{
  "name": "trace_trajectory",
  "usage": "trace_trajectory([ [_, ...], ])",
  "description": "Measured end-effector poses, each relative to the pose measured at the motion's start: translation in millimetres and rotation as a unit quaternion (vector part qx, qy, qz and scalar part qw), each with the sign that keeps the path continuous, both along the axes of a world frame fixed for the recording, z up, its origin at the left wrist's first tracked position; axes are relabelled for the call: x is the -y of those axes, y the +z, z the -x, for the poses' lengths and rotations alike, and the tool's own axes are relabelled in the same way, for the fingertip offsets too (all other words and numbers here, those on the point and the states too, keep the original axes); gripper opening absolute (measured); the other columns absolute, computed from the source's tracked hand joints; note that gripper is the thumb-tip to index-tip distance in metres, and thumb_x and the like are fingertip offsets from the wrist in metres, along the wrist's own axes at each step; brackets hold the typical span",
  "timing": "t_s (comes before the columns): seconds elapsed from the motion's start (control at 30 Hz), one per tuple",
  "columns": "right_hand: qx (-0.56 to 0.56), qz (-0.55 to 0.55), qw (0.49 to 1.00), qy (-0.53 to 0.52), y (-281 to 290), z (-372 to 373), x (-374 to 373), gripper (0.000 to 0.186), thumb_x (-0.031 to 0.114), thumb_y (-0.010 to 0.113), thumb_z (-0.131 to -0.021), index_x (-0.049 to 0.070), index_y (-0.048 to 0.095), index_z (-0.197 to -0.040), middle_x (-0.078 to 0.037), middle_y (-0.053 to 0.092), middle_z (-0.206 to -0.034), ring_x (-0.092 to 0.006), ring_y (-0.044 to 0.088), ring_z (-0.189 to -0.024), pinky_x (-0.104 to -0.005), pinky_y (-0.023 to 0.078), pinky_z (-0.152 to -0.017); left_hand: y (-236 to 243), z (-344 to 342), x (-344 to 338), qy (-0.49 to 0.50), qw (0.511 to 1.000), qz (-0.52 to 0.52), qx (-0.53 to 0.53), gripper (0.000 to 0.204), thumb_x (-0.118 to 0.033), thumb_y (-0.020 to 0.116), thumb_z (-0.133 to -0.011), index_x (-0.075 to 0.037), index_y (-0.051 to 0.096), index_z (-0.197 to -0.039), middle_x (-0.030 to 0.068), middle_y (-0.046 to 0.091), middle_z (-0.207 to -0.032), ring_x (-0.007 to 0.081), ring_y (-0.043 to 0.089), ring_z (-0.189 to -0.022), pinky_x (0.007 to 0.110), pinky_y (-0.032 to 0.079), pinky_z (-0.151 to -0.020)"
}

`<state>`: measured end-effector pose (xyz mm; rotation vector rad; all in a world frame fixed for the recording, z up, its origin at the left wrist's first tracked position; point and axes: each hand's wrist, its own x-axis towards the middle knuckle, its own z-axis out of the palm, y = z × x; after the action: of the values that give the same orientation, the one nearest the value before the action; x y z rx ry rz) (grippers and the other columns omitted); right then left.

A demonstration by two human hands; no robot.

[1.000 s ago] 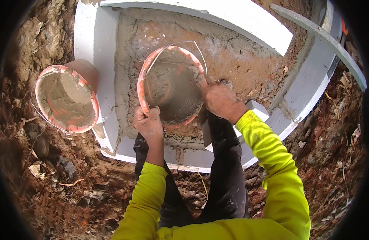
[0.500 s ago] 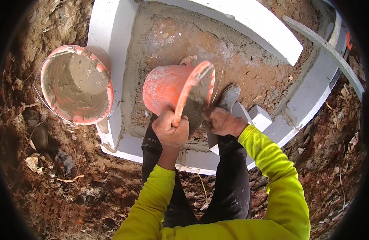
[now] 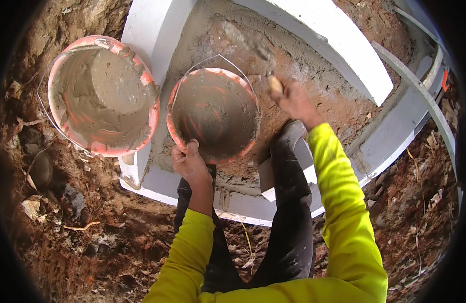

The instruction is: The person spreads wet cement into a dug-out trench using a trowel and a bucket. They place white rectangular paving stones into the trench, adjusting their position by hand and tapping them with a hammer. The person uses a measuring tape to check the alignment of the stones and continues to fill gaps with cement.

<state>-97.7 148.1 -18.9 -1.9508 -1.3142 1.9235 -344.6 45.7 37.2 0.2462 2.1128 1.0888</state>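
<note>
My left hand [image 3: 191, 162] grips the near rim of an orange bucket [image 3: 213, 113], thumb over the edge. The bucket stands between my legs with its mouth up, its inside smeared with grey mortar and its wire handle raised over the far side. In my right hand [image 3: 294, 101] is the wooden handle of a trowel [image 3: 250, 46], closed in my fingers. The trowel's mortar-coated blade points to the far left above the dirt, blurred by motion. On the left, a second orange bucket [image 3: 153, 108] holds wet grey mortar [image 3: 117, 83].
Pale blocks [image 3: 154, 30] form a low wall around the dirt patch, with mortar along their inner foot. A curved white block [image 3: 324, 35] spans the far side. Curved grey strips [image 3: 420, 83] lean at the right. Rough soil with debris [image 3: 91, 227] surrounds the wall.
The bucket between my legs has gone from tipped on its side to mouth up. My right hand with the trowel has moved from its mouth up and right, over the dirt.
</note>
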Motion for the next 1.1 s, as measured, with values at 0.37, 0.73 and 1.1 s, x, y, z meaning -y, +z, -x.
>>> trace_trajectory([
  [0.37, 0.098, -0.223, 0.894, 0.375, 69.6, -20.8, 52.3, 0.05, 0.015, 0.061, -0.083, -0.002, 0.049, -0.128, -0.023, 0.062, -0.097, -0.0376, 0.067, -0.084, -0.0455, 0.054, -0.073, 6.1, 2.9, -15.6, -0.039, 0.999, 0.007, 0.0, 0.033, -0.003, 0.063, -0.09, -0.012, 0.044, -0.064, -0.0085, 0.041, -0.066, 0.0015, 0.032, -0.059, 0.021, 0.028, -0.054],
  [0.73, 0.137, -0.057, 0.921, 0.359, 76.7, 26.3, 74.3, 0.047, 0.008, 0.063, -0.076, -0.01, 0.049, -0.118, -0.027, 0.061, -0.111, -0.0403, 0.067, -0.094, -0.0473, 0.054, -0.081, 11.8, -25.5, -21.3, -0.185, 0.983, 0.0, 0.002, 0.034, -0.009, 0.059, -0.093, -0.007, 0.044, -0.062, -0.0077, 0.041, -0.064, 0.0021, 0.032, -0.06, 0.022, 0.026, -0.052],
  [1.1, -0.086, -0.126, 0.89, 0.431, 92.2, -2.1, 83.8, 0.056, 0.011, 0.068, -0.073, -0.009, 0.049, -0.121, -0.025, 0.062, -0.102, -0.0369, 0.068, -0.085, -0.0443, 0.056, -0.073, 16.7, -34.8, -18.9, -0.255, 0.965, -0.038, -0.051, 0.033, -0.005, 0.061, -0.09, -0.007, 0.043, -0.064, -0.0067, 0.041, -0.065, 0.0024, 0.033, -0.06, 0.022, 0.029, -0.053],
])
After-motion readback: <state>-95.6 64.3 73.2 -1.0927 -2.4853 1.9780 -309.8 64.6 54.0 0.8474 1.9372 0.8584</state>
